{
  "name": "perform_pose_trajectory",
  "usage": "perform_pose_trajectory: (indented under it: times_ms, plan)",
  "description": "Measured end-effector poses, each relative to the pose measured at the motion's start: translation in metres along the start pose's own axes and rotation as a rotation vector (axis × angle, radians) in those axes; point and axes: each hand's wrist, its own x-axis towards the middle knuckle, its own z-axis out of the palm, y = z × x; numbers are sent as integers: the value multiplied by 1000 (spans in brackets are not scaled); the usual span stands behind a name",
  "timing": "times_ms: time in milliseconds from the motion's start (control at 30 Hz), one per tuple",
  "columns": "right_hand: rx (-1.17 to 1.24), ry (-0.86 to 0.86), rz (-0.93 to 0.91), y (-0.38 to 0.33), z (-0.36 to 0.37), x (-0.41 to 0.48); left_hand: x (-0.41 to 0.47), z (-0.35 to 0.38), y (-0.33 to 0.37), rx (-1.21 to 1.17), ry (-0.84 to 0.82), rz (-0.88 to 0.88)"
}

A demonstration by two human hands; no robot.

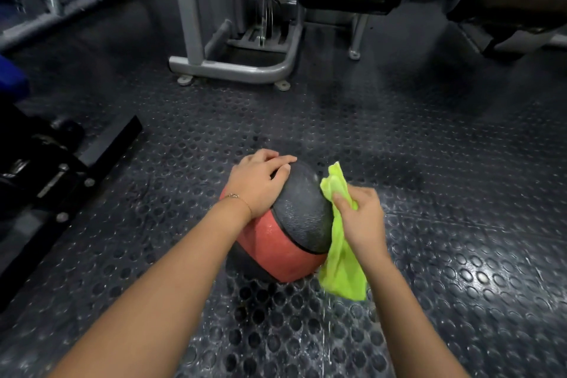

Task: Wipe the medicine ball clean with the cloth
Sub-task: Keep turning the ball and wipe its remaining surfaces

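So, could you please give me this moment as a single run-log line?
stage: wiping | left hand: rests on medicine ball | right hand: grips cloth against its right side | medicine ball: on floor

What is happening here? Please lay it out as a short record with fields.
place: gym floor, studded rubber; machine behind
ball: red and black, on the floor
left hand: rests on top of the ball, fingers spread
right hand: grips the cloth
cloth: green, against the ball's right side, its tail hanging down
bracelet: on the left wrist
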Motion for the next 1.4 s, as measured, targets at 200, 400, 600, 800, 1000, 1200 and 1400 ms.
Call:
perform_pose_trajectory:
  times_ms: [200,400,600,800,1000,1200,1400]
  plan:
    - [56,73,-112,-12,-5,-75,7,7,22,58,44,-75]
    - [110,94,110,11,-2,-25,-3,11,15,64,85,-52]
    - [100,124,-70,-14,11,-83,-2,11,22,60,114,-98]
    - [289,178,67,6,4,-63,-11,17,27,95,160,-84]
    - [83,201,-29,-7,7,-79,-13,17,24,95,168,-70]
    - [-69,79,-58,-19,-9,-28,-27,20,15,125,200,38]
    - [-226,55,-224,-22,-9,-63,-29,23,18,145,208,-4]
